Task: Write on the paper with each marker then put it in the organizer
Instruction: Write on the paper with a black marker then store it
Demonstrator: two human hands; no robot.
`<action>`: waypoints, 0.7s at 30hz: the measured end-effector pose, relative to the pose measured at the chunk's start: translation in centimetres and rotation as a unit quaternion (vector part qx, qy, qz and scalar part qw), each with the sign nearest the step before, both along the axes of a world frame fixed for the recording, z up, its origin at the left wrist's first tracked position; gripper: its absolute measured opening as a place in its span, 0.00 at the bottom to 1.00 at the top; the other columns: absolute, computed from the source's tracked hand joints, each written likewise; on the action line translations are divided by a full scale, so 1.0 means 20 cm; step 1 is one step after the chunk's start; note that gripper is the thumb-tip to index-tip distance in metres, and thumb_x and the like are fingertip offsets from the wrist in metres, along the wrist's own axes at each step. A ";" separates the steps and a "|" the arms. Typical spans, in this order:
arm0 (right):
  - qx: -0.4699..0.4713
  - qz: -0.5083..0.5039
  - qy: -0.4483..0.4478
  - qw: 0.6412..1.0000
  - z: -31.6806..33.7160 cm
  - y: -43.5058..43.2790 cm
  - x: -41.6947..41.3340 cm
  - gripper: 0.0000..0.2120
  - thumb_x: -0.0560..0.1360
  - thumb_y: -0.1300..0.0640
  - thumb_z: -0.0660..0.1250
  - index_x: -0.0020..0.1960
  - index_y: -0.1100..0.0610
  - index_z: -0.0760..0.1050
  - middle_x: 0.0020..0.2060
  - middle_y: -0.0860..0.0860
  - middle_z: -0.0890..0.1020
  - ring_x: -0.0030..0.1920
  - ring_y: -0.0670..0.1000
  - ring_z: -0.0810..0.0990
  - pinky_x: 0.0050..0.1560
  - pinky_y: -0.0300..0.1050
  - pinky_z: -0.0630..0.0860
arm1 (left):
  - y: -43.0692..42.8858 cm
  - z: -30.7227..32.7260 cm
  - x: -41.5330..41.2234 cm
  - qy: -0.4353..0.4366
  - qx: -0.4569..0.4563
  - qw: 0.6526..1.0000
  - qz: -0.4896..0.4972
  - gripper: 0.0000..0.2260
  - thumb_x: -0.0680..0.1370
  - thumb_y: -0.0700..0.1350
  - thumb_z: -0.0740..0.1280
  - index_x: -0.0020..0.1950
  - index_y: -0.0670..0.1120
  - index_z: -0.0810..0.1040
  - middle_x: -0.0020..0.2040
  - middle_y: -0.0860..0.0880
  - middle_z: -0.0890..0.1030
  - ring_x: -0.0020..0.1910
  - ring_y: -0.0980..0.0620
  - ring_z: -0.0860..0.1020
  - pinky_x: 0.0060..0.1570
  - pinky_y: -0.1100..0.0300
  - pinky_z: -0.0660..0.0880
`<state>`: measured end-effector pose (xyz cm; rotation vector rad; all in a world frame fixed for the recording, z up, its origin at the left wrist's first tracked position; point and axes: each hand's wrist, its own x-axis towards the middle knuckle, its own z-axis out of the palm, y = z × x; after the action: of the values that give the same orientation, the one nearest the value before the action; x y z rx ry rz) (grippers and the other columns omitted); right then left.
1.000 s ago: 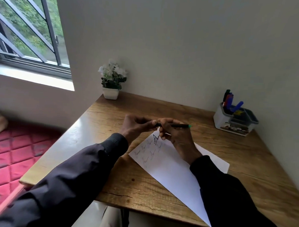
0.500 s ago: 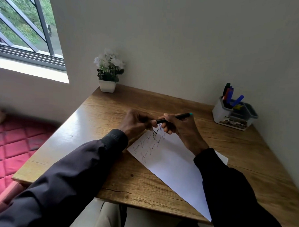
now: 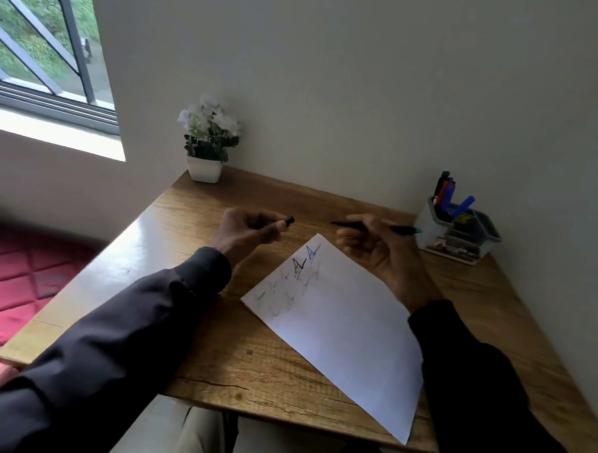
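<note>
Wooden worktop point(image 3: 250, 361) by wall: paper point(image 3: 341, 324) between hands. Left hand point(image 3: 244, 232) pinches cap point(image 3: 288, 220); right hand point(image 3: 380, 254) grips uncapped marker point(image 3: 369, 226) near paper's far corner. Organizer point(image 3: 458, 235) just beyond right hand.

Paper point(image 3: 347, 334) writing illegible (too faint); organizer point(image 3: 428, 228) drawer blurred.

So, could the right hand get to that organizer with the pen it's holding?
Probably yes: the right hand holds the pen close beside the organizer, with only bare table between.
</note>
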<state>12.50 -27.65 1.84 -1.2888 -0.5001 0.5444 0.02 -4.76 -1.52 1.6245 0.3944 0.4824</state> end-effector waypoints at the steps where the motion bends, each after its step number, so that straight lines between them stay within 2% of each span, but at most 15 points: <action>1: -0.010 -0.009 -0.021 1.000 -0.03 0.01 0.00 0.11 0.83 0.59 0.64 0.56 0.65 0.82 0.42 0.60 0.86 0.40 0.53 0.85 0.45 0.46 0.81 | -0.01 0.00 0.01 0.011 0.006 1.000 -0.005 0.09 0.75 0.43 0.75 0.53 0.41 0.85 0.45 0.47 0.87 0.45 0.52 0.85 0.40 0.67 0.80; 4: -0.020 -0.047 -0.049 0.998 -0.07 0.01 0.06 0.10 0.82 0.61 0.65 0.50 0.62 0.85 0.35 0.59 0.83 0.35 0.53 0.81 0.41 0.49 0.75 | 0.01 -0.02 0.05 0.039 0.047 0.998 -0.006 0.08 0.75 0.43 0.75 0.54 0.43 0.85 0.44 0.48 0.87 0.42 0.55 0.85 0.37 0.69 0.79; 5: -0.027 -0.036 -0.053 0.998 -0.08 0.00 0.08 0.11 0.81 0.62 0.64 0.50 0.62 0.85 0.36 0.60 0.84 0.35 0.55 0.82 0.40 0.48 0.75 | 0.01 -0.02 0.06 0.044 0.062 0.997 -0.012 0.09 0.75 0.43 0.75 0.54 0.44 0.84 0.44 0.49 0.87 0.42 0.56 0.85 0.38 0.69 0.80; 8: -0.085 0.048 -0.092 0.991 -0.10 0.00 0.16 0.10 0.81 0.65 0.64 0.54 0.65 0.84 0.45 0.67 0.85 0.39 0.60 0.85 0.37 0.46 0.80 | 0.01 -0.04 0.09 0.047 0.088 0.994 -0.047 0.10 0.74 0.42 0.76 0.54 0.43 0.84 0.46 0.50 0.87 0.45 0.55 0.86 0.46 0.62 0.83; 9: -0.116 0.062 -0.114 0.985 -0.12 0.00 0.16 0.09 0.80 0.65 0.66 0.53 0.64 0.84 0.46 0.66 0.86 0.40 0.60 0.85 0.36 0.45 0.81 | 0.01 -0.04 0.10 0.046 0.098 0.992 -0.059 0.09 0.74 0.41 0.76 0.53 0.43 0.84 0.47 0.50 0.87 0.45 0.56 0.86 0.47 0.59 0.83; 11: -0.164 0.046 -0.167 0.971 -0.16 0.03 0.17 0.06 0.78 0.66 0.70 0.48 0.60 0.85 0.41 0.60 0.86 0.37 0.55 0.84 0.34 0.43 0.80 | 0.00 -0.04 0.11 0.036 0.129 0.988 -0.080 0.07 0.74 0.40 0.76 0.51 0.44 0.85 0.46 0.52 0.87 0.46 0.57 0.85 0.48 0.58 0.83; 14: -0.157 -0.001 -0.191 0.969 -0.22 0.06 0.16 0.04 0.77 0.69 0.71 0.44 0.63 0.81 0.32 0.57 0.83 0.28 0.53 0.79 0.27 0.42 0.76 | -0.01 -0.05 0.13 0.022 0.163 0.981 -0.103 0.07 0.73 0.40 0.77 0.51 0.44 0.85 0.47 0.53 0.87 0.47 0.58 0.85 0.48 0.58 0.83; 17: -0.133 0.013 -0.193 0.972 -0.25 0.07 0.17 0.02 0.78 0.71 0.70 0.46 0.69 0.79 0.33 0.62 0.83 0.27 0.56 0.79 0.26 0.43 0.76 | 0.00 -0.06 0.13 0.018 0.194 0.973 -0.121 0.07 0.74 0.40 0.76 0.52 0.44 0.86 0.49 0.53 0.87 0.47 0.59 0.85 0.47 0.62 0.82; 21: -0.146 0.024 -0.215 0.965 -0.27 0.08 0.17 0.04 0.77 0.70 0.70 0.44 0.66 0.79 0.34 0.62 0.84 0.27 0.57 0.80 0.27 0.45 0.76 | 0.00 -0.07 0.14 0.013 0.225 0.967 -0.121 0.08 0.72 0.40 0.77 0.51 0.44 0.86 0.48 0.53 0.87 0.47 0.61 0.85 0.48 0.64 0.82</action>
<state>15.83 -26.12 -3.51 -1.6933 -0.8351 0.3841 2.85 -4.73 -2.98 2.0888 0.1026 0.3800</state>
